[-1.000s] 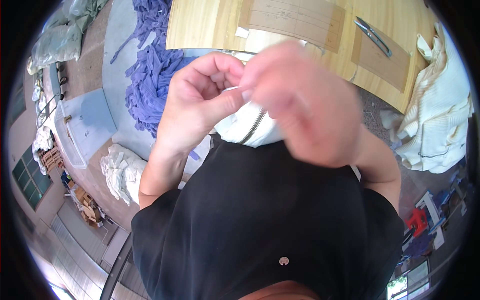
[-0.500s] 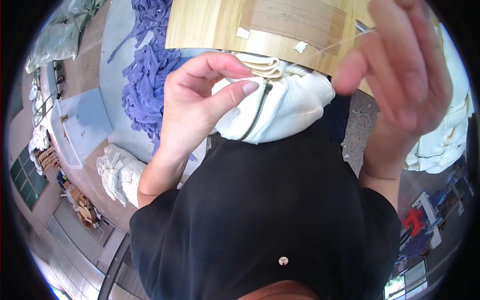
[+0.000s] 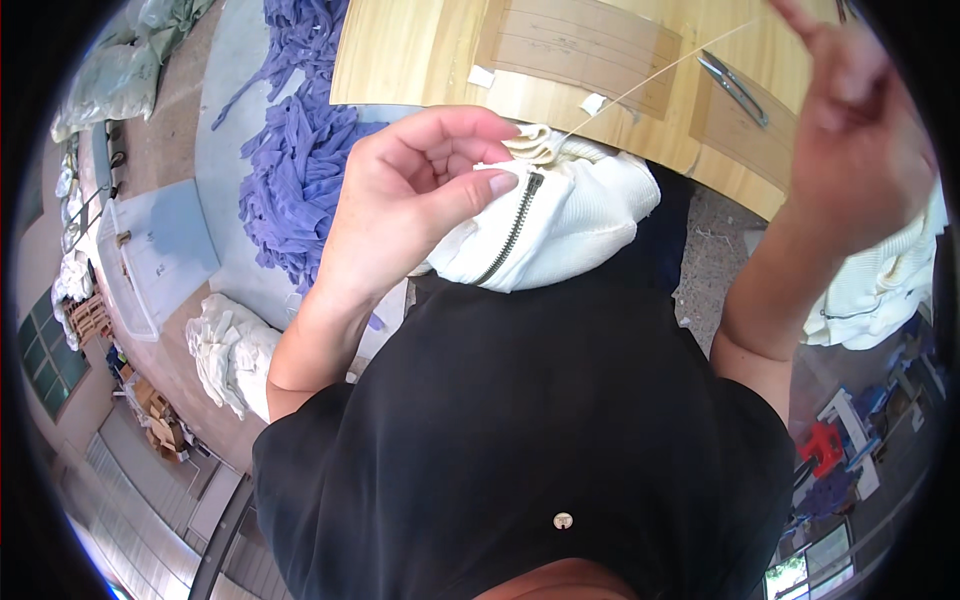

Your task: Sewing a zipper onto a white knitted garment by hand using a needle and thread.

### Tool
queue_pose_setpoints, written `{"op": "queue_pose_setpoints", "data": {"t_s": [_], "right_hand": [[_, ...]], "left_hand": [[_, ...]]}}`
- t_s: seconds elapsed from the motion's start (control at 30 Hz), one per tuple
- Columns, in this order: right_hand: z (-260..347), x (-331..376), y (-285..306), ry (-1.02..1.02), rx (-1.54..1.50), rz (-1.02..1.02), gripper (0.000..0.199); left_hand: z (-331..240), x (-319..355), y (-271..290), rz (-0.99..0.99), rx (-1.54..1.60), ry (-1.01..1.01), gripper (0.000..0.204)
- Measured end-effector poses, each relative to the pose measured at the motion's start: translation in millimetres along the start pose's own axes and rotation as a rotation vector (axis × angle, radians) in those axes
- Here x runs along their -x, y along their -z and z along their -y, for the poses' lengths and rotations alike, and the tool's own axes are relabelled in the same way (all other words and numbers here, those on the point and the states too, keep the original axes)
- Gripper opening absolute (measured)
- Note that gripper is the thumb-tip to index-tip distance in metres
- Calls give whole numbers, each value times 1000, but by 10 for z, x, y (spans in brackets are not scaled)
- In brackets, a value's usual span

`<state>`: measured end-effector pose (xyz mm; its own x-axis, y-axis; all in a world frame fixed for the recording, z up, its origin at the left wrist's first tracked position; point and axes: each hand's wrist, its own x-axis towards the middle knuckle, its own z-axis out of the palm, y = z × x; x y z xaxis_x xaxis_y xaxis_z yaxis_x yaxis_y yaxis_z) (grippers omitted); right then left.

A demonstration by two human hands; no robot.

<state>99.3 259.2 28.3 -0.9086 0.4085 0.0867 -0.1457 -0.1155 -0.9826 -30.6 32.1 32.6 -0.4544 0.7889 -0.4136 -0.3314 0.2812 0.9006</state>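
A white ribbed knit garment (image 3: 595, 215) with a dark metal zipper (image 3: 514, 228) lies bunched on my lap at the table edge. My left hand (image 3: 395, 205) pinches its edge beside the zipper's upper end, thumb on top and the other fingers curled. From the cloth near that end, a thin pale thread (image 3: 668, 70) runs taut up and right towards my right hand (image 3: 855, 140). That hand is raised over the table's right side and blurred by motion, drawing the thread. Whether a needle is in its fingers cannot be made out.
On the wooden table (image 3: 410, 50) lie thread snips (image 3: 735, 88), brown paper patterns (image 3: 580, 50) and white scraps (image 3: 592, 103). Purple fabric strips (image 3: 295, 180) are heaped at the left. More white garments (image 3: 870, 300) hang at the right, and a white bundle (image 3: 232, 345) lies lower left.
My right hand has moved outward to the right, drawing out a longer stretch of thread and uncovering the snips. My left hand keeps its pinch on the garment, having shifted only slightly.
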Motion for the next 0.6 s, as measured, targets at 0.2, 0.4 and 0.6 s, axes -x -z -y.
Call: {"op": "queue_pose_setpoints", "data": {"t_s": [0.2,0.4,0.6], "right_hand": [[-123,67,-466,-89,56,191,14],[-108,84,-506,188,444,375,14],[-73,105,-500,129,432,400,18]], "left_hand": [[92,118,-22,-34,194,-144,29],[115,118,18,-3,276,-141,33],[154,101,35,38,284,-209,32]]}}
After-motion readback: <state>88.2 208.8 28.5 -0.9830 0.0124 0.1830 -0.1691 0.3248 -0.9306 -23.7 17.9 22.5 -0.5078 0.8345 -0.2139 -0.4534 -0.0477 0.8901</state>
